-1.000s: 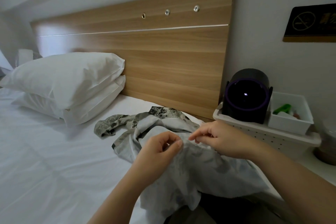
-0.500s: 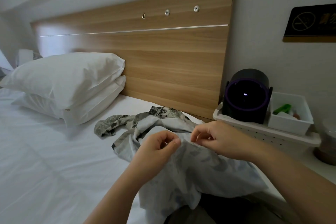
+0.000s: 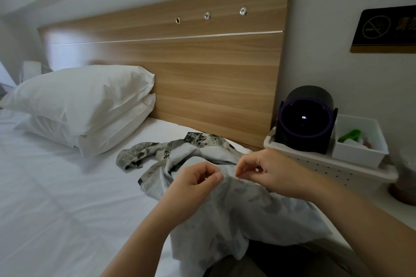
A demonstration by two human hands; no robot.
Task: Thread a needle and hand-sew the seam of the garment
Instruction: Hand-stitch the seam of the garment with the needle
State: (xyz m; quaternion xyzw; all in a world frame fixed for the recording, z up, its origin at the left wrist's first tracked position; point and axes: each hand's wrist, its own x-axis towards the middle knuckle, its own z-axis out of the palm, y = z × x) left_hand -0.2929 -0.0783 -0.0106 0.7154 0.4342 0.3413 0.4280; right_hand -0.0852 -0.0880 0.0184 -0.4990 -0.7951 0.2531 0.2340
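Note:
A grey patterned garment (image 3: 243, 213) lies bunched on the white bed, draped toward my lap. My left hand (image 3: 193, 184) pinches a raised fold of the garment between thumb and forefinger. My right hand (image 3: 267, 173) sits just to its right, thumb and forefinger pinched together at the same fold. The needle and thread are too small to make out.
Two stacked white pillows (image 3: 85, 105) lie at the left against a wooden headboard (image 3: 202, 69). A white perforated basket (image 3: 337, 168) at the right holds a black round device (image 3: 306, 121) and a small white bin (image 3: 360, 141). A brown cup (image 3: 405, 177) stands at the far right.
My right hand has drawn slightly right and up, away from my left hand, opening a small gap between the fingertips. The left hand keeps its pinch on the fold.

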